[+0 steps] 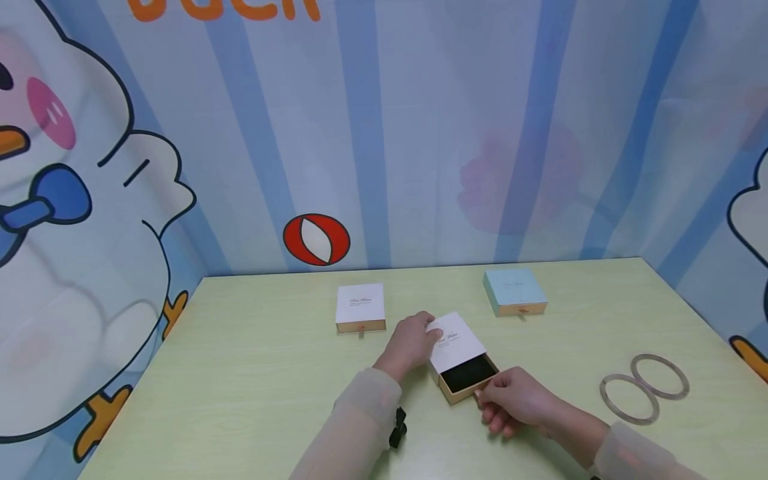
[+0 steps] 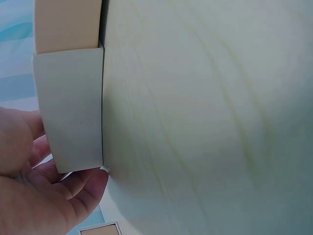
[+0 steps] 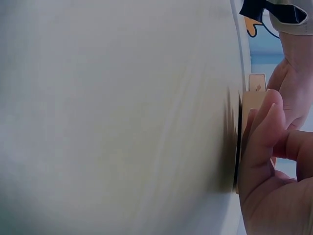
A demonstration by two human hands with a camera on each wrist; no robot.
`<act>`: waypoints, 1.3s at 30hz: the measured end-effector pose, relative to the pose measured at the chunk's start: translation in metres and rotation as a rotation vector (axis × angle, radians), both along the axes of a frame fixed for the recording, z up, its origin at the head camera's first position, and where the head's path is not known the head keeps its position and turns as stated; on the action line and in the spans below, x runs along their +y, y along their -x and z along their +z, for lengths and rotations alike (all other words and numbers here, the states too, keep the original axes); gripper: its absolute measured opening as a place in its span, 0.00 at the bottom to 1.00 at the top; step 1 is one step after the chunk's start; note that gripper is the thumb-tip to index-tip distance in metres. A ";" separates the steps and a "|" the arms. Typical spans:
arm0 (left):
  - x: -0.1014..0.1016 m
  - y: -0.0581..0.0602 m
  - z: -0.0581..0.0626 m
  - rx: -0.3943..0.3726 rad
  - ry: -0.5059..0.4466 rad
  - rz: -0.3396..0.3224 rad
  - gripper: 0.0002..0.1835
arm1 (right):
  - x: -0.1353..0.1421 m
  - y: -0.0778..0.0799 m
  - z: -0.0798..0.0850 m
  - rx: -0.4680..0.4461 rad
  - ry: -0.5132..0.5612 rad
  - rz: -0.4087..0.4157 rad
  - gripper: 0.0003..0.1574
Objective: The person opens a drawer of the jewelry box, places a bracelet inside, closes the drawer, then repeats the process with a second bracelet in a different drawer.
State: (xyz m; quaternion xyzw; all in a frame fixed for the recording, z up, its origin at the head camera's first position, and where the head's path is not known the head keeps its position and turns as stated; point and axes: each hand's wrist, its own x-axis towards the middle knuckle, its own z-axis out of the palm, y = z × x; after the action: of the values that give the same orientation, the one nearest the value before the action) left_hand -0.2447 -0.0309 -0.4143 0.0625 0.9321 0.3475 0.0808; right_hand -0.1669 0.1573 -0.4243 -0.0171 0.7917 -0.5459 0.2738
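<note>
A white drawer-style gift box (image 1: pixel 457 343) sits turned at an angle on the table, its tan drawer (image 1: pixel 450 395) partly out and showing a black inside. My left hand (image 1: pixel 413 343) grips the box's white sleeve at its back left, thumb on top. In the left wrist view, the fingers of that left hand (image 2: pixel 46 191) curl round the end of the sleeve (image 2: pixel 73 110). At the drawer's front, my right hand (image 1: pixel 517 400) pinches the pull tab with thumb and forefinger. The right wrist view shows the right hand (image 3: pixel 266 161) covering much of the drawer front (image 3: pixel 253 100).
Another white box (image 1: pixel 360 305), closed, stands back left. Toward the back right is a closed light-blue box (image 1: pixel 516 290). Two pale rings (image 1: pixel 630 420) lie partly overlapping at the right. A printed cloth backdrop (image 1: pixel 420 133) rises behind the pale wood-grain table (image 1: pixel 240 400).
</note>
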 end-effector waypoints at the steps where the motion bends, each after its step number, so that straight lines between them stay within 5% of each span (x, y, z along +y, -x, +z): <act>1: 0.000 0.000 0.000 0.001 0.001 0.000 0.20 | 0.000 0.000 0.000 -0.004 -0.002 0.000 0.14; 39: -0.001 0.000 0.000 0.017 0.006 -0.003 0.19 | 0.008 -0.006 -0.005 -0.036 -0.018 0.008 0.14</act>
State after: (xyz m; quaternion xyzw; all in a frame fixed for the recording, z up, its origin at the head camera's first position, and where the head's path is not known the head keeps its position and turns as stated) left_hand -0.2449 -0.0314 -0.4146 0.0667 0.9336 0.3441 0.0736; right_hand -0.1605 0.1650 -0.4292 -0.0079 0.7916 -0.5377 0.2902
